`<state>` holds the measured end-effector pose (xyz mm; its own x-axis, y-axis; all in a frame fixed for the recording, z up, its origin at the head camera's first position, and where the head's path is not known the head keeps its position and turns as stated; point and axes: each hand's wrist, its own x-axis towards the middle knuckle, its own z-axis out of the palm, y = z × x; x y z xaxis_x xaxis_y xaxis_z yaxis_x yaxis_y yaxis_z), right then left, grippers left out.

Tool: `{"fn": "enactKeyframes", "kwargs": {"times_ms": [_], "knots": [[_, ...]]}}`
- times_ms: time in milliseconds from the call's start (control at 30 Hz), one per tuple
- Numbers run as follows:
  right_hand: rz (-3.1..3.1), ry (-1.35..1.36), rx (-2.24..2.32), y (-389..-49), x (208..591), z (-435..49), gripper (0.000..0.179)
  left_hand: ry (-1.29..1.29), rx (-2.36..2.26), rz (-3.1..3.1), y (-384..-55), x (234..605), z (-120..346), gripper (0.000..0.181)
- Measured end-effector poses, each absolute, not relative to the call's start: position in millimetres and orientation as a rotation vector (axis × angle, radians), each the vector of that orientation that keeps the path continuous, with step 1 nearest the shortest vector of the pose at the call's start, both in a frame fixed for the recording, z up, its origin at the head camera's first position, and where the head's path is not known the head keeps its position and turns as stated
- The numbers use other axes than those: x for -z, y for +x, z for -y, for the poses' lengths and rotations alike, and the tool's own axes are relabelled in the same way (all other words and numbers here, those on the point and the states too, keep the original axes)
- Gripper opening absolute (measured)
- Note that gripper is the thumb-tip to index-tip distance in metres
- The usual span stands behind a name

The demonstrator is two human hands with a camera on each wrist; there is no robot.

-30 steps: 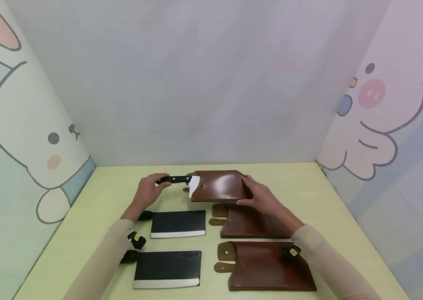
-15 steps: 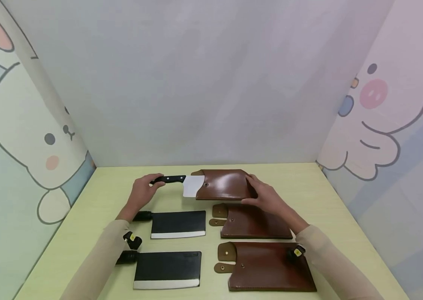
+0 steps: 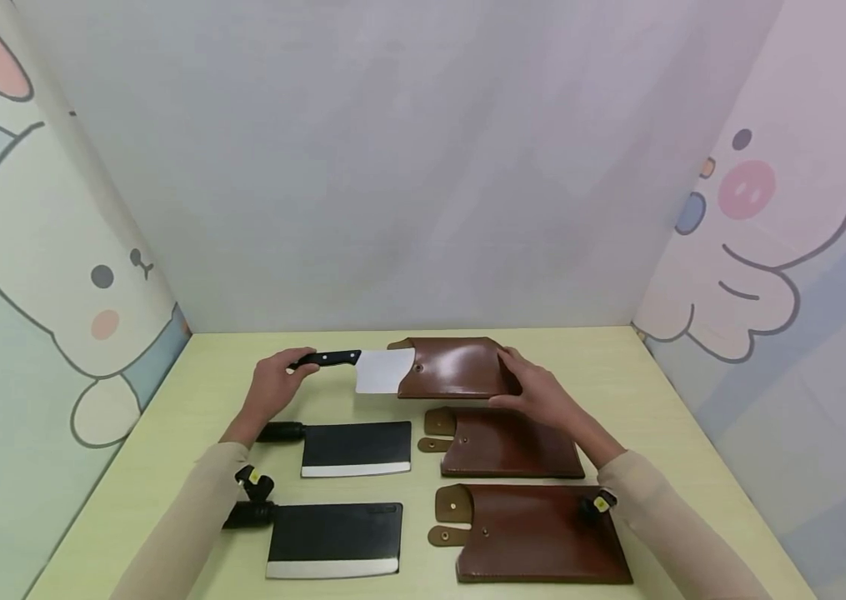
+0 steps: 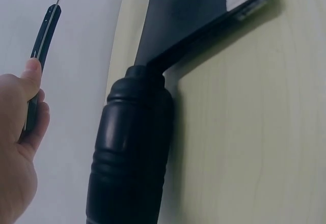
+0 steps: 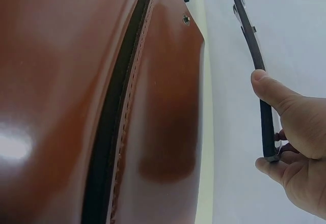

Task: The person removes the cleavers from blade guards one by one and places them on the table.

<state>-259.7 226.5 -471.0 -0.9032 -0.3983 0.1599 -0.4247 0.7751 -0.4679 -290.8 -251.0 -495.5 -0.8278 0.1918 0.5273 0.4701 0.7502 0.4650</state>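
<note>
My left hand [image 3: 271, 388] grips the black riveted handle of a cleaver [image 3: 381, 372], held above the far part of the table. Roughly half of its bright blade shows; the rest is hidden inside a brown leather sheath [image 3: 463, 367]. At the sheath's right end my right hand [image 3: 543, 402] pinches it, thumb on one face and fingers on the other, as the right wrist view shows. Beneath them lie a black-bladed cleaver [image 3: 357, 447] and a second brown sheath [image 3: 508, 446]. The left wrist view shows the thumb along the held cleaver's handle [image 4: 45, 40].
Closer to me lie another black cleaver [image 3: 336, 537], handle to the left, and a third brown sheath [image 3: 543, 537] with its straps to the left. A pale wall [image 3: 407, 208] stands behind the yellowish table [image 3: 130, 500], with cartoon-printed panels at both sides.
My left hand has drawn the cleaver leftward, so much more blade shows outside the sheath. The right hand and its sheath have shifted slightly right. Items on the table stay put.
</note>
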Motion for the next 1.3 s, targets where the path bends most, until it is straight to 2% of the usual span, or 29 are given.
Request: {"fn": "enactKeyframes", "kwargs": {"times_ms": [1300], "knots": [[2.923,0.656,-0.743,-264,469,-263,0.099,-0.433,0.825,2.503,-291,490,283,0.036]]}}
